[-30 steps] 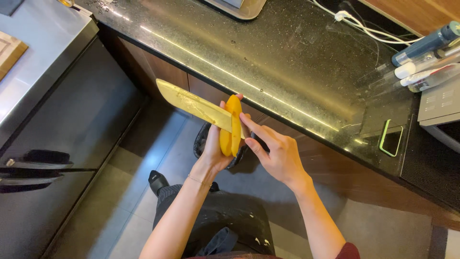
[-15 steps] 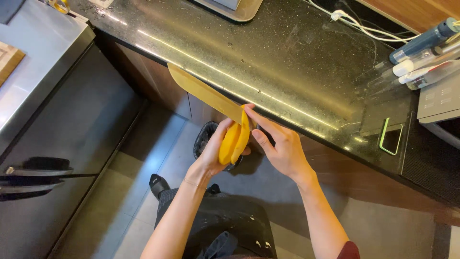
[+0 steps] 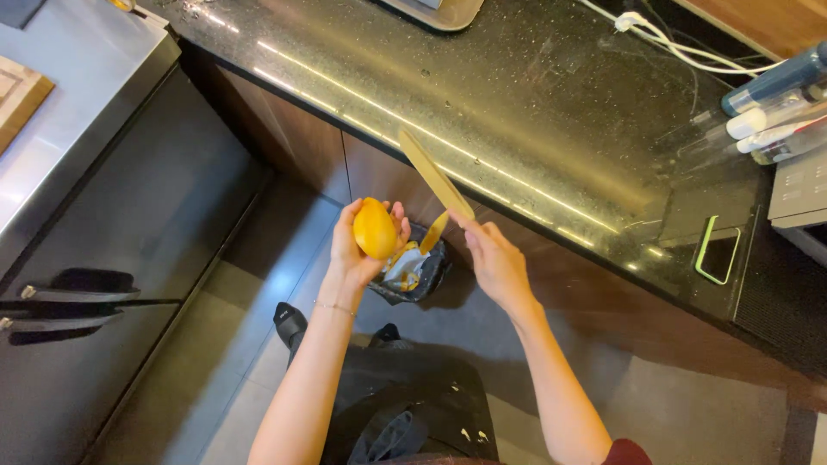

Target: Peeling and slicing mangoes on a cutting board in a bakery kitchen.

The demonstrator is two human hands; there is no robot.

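My left hand (image 3: 355, 250) holds a peeled yellow-orange fruit (image 3: 376, 227), upright in the fingers, above the floor in front of the counter. My right hand (image 3: 493, 258) grips the handle of a long pale knife (image 3: 433, 173), its blade pointing up and left over the counter edge. A strip of yellow peel (image 3: 433, 232) hangs at the knife near my right fingers, between the two hands. Directly below them stands a small bin with a dark liner (image 3: 413, 274) that holds peel scraps.
A black speckled counter (image 3: 534, 112) runs across the top, with a phone in a green case (image 3: 717, 250), white cables (image 3: 663, 39) and bottles (image 3: 775, 95) at the right. A steel unit (image 3: 95, 112) with a wooden board (image 3: 17, 95) stands at left. Grey floor tiles lie below.
The knife has come off the fruit and swung right and up. My left hand has turned the fruit upright and moved left. A peel strip now hangs from the blade.
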